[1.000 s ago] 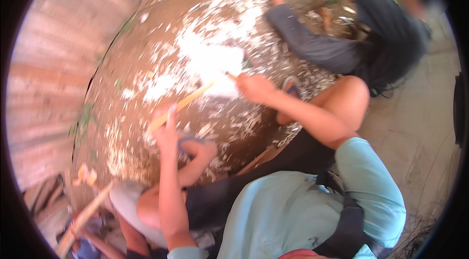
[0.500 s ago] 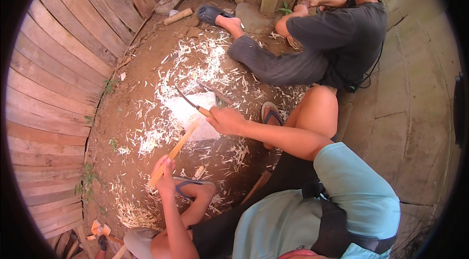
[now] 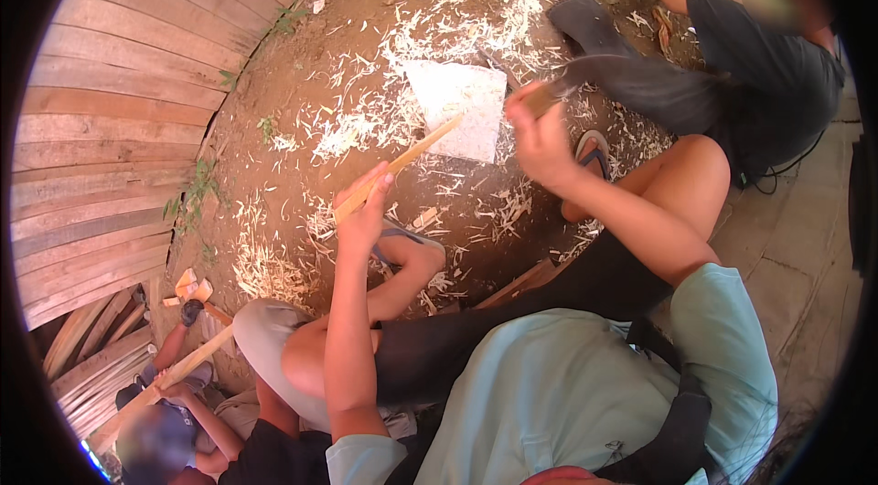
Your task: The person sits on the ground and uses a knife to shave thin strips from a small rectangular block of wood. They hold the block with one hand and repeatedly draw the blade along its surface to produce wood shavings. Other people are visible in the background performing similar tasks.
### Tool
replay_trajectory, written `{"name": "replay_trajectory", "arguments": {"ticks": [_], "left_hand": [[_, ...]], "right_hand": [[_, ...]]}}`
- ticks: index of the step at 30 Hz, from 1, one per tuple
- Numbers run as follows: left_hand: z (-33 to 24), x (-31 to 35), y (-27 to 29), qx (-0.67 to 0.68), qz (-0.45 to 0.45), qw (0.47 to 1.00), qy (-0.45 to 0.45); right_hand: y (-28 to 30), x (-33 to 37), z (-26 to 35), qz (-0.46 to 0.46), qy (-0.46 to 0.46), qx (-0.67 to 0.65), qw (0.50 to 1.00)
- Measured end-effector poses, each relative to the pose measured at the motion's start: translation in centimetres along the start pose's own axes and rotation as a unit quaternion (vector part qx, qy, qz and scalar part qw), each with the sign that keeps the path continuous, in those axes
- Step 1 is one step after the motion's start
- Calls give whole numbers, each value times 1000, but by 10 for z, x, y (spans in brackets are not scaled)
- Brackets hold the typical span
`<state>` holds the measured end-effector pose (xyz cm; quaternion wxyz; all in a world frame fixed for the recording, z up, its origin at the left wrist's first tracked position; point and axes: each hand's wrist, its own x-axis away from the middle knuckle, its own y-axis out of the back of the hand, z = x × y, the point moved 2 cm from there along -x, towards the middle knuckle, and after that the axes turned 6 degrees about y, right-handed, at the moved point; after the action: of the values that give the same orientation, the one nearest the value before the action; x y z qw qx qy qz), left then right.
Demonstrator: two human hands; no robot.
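My left hand (image 3: 362, 215) is closed round the lower end of a flat, pale strip of wood (image 3: 412, 154). The strip slants up to the right, and its far tip lies over a white slab (image 3: 457, 87) on the ground. To the right of the slab, my right hand (image 3: 541, 145) grips a knife by its wooden handle (image 3: 541, 101). The knife's blade (image 3: 585, 72) is smeared by motion and points up and right, apart from the strip.
Pale wood shavings (image 3: 352, 133) litter the dirt floor around the slab. A plank wall (image 3: 119, 110) curves along the left. A person in dark clothes (image 3: 759, 64) sits at the upper right. Another person (image 3: 215, 426) at the lower left is beside a long pole (image 3: 187, 364).
My right hand has turned the knife from pointing up-left over the slab to pointing up-right, away from the strip. The view has shifted, bringing the lower-left person into sight.
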<state>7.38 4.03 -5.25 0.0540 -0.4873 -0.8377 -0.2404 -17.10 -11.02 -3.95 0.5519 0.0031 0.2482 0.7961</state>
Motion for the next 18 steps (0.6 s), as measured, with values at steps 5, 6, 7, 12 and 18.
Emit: {"name": "replay_trajectory", "arguments": {"ticks": [5,6,7,12,18], "left_hand": [[13,-4,8,-78,-14,996,-45],[12,2,7,-85,-16,996,-32],[3,5,6,-94,-11,995,-15],[-3,-6,1,-36,-1,998,-54],[18,-9,14,-16,-16,999,28]], "right_hand": [[-30,6,-60,319,-91,246,911],[-21,-2,-39,323,-93,233,912],[-2,-12,2,268,-68,182,943],[-5,1,9,15,52,-14,998],[-42,4,-22,342,-72,240,906]]}}
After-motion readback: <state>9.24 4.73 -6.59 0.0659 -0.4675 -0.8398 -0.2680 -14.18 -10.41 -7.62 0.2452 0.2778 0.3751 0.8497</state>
